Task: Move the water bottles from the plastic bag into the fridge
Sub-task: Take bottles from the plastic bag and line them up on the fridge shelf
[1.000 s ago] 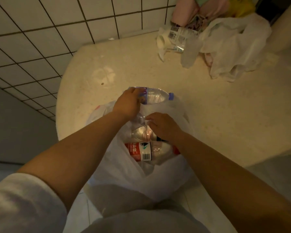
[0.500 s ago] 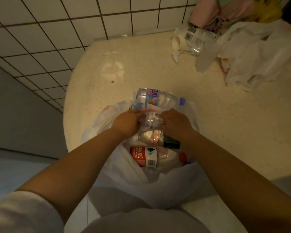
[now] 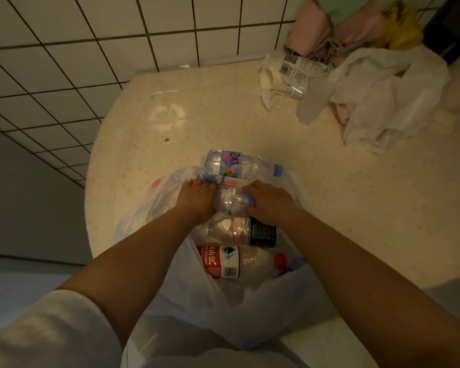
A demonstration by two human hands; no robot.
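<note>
Gripping crinkled clear bottle (image 3: 233, 204); hands (image 3: 195, 199)

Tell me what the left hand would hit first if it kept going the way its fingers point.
The left hand points away from the person, so it would likely meet the purple-labelled bottle lying just beyond the plastic bag rim; depth is unclear.

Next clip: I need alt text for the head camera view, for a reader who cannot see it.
Both hands, left hand and right hand, grip a clear plastic water bottle at the mouth of a white plastic bag on a round beige table. Red-labelled and dark-labelled bottles lie inside the bag; a purple-labelled one lies beyond its rim.
</note>
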